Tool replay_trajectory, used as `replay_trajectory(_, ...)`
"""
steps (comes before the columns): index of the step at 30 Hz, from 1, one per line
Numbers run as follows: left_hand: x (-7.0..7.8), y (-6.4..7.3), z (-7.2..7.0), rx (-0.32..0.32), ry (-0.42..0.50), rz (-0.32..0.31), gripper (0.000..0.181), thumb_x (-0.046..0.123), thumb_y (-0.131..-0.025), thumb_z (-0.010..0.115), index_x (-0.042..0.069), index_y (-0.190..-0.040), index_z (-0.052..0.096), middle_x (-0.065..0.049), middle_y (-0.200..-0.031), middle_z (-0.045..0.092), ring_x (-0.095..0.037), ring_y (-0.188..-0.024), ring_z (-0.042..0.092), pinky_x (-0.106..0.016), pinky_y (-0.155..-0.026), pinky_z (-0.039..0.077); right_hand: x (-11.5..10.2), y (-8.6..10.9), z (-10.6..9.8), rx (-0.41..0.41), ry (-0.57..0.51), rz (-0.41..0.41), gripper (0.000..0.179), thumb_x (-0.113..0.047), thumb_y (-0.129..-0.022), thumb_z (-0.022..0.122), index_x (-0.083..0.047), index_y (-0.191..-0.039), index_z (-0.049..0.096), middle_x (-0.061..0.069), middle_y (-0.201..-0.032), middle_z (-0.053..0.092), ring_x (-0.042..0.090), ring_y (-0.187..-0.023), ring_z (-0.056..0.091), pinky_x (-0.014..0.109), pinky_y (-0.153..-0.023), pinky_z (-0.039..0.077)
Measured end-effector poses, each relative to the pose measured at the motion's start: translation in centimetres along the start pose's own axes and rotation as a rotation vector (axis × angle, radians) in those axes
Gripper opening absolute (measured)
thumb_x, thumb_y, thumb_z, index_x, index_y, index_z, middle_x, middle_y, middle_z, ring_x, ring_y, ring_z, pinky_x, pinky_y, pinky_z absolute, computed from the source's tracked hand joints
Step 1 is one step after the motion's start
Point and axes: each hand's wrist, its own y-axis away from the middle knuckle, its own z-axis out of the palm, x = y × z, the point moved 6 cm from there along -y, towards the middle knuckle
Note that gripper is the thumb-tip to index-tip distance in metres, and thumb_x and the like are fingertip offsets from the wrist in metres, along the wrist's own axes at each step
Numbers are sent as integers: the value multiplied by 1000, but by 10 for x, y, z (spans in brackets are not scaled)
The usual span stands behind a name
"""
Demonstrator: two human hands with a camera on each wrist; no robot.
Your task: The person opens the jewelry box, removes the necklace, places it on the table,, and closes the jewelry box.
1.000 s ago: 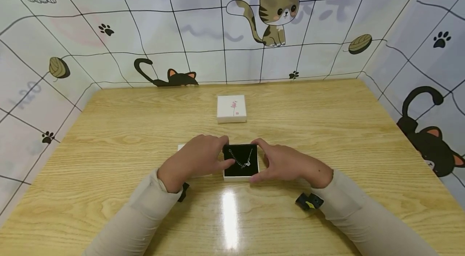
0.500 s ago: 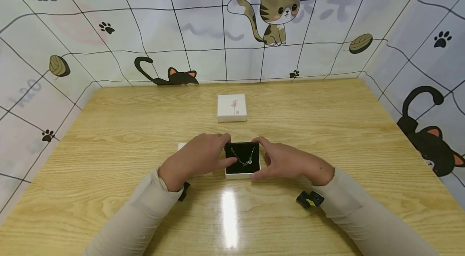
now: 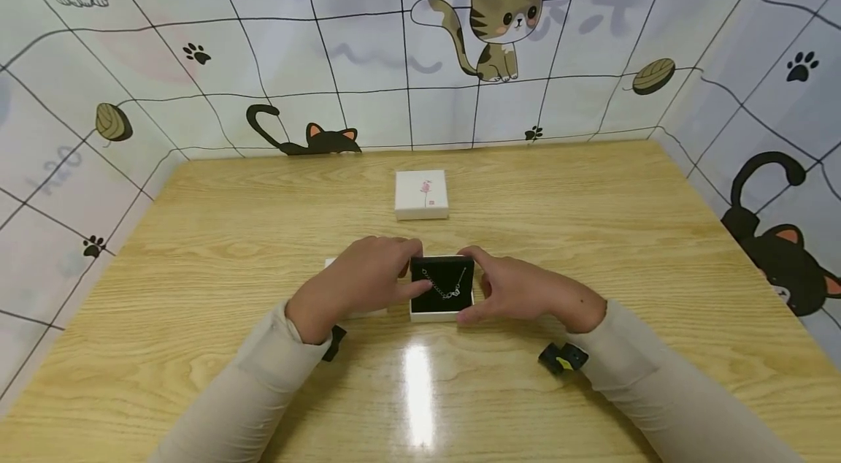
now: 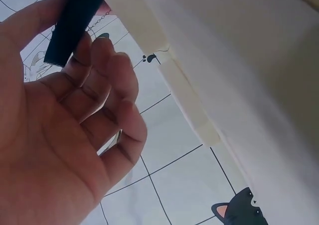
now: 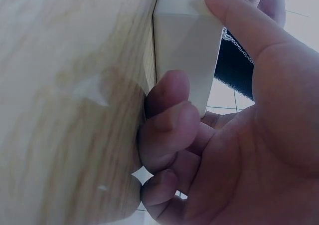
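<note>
My left hand [image 3: 368, 274] pinches a black padded insert [image 4: 75, 28] between thumb and fingers. A silver chain necklace with a small pendant [image 3: 452, 295] lies across the insert's face. Under it is a small white box base [image 3: 434, 317], its front wall showing in the head view. The insert tilts up out of the box in both wrist views. On the right side, my right hand [image 3: 525, 289] grips the box base, thumb at the near edge and fingers at the far corner. In the right wrist view the box's side wall [image 5: 187, 50] stands close by the wooden tabletop.
A white box [image 3: 420, 196] with a pink flower print sits farther back on the wooden table [image 3: 558, 207]. Another white flat piece [image 3: 330, 263] lies mostly hidden beneath my left hand. Cat-patterned sheets [image 3: 368, 47] rise around the table.
Both hands and the box have shifted slightly right and away from me. The far edge of the black insert shows a little higher. Both grips stay the same.
</note>
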Motion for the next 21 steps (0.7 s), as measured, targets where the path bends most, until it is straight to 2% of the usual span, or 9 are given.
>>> replay_trajectory(7, 3, 0, -3, 32, -2, 41, 27, 43, -90, 72, 19, -90, 61, 9, -67, 53, -6, -56, 44, -23, -52, 35, 1, 0, -1, 3, -7, -8, 97, -49, -79, 82, -14, -151, 27, 0, -69, 58, 11, -60, 49, 28, -58, 40)
replay_trajectory(16, 5, 0, -3, 19, 11, 43, 26, 43, -90, 72, 19, -91, 61, 9, -70, 55, -7, -57, 47, -23, -54, 38, 1, -1, -1, -5, -2, -9, 101, -49, -79, 82, -11, -153, 25, -1, -70, 58, 11, -60, 48, 28, -57, 39)
replay_trajectory(21, 7, 1, -5, 23, 21, 66, 26, 41, -90, 73, 18, -91, 61, 9, -69, 54, -6, -57, 46, -22, -54, 37, 0, -1, -1, -3, 20, -1, 103, -51, -79, 81, -11, -154, 24, -2, -68, 57, 10, -59, 48, 28, -57, 39)
